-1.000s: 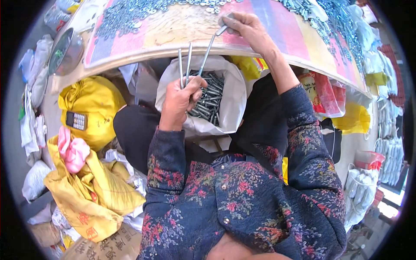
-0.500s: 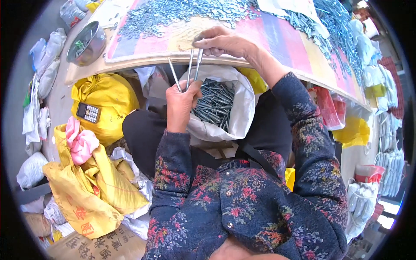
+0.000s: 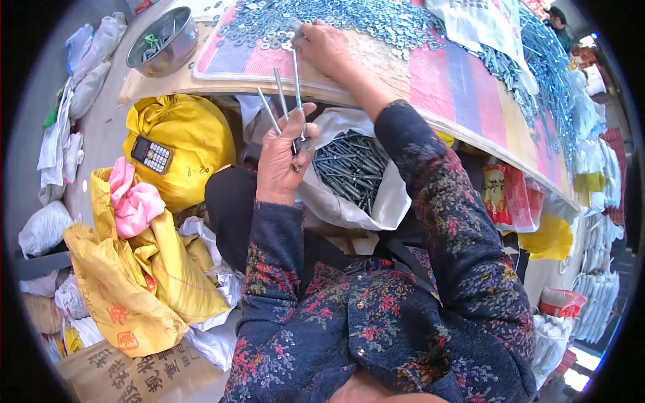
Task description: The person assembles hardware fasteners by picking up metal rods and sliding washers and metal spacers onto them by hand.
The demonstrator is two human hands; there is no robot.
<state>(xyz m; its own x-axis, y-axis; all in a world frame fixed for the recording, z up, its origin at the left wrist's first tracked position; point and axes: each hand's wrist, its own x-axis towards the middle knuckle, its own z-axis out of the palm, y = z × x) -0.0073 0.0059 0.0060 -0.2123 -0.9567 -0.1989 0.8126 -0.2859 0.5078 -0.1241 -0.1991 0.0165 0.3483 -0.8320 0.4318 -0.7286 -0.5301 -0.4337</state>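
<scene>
My left hand (image 3: 283,158) is closed around three long metal bolts (image 3: 296,80), fanned out with their shanks pointing up and away. It hovers over the left rim of a white sack (image 3: 396,201) filled with dark metal bolts (image 3: 353,168). Farther off, my right hand (image 3: 327,50) reaches over the near edge of a spread of small metal washers (image 3: 269,23) on the table. Its fingertips are drawn together close to the tip of the rightmost held bolt; whatever lies between them is too small to make out.
The table (image 3: 430,87) has a striped cover, with more long bolts (image 3: 544,67) heaped at right. A metal bowl (image 3: 163,41) stands at its left corner. To my left, a phone (image 3: 152,154) lies on a full yellow bag (image 3: 195,144), near an empty yellow sack (image 3: 121,289) and pink cloth (image 3: 134,201).
My right hand has moved away from the bolt tips, farther out to the washers. My left hand still grips the bolts, now more upright and spread. The whole view has shifted slightly.
</scene>
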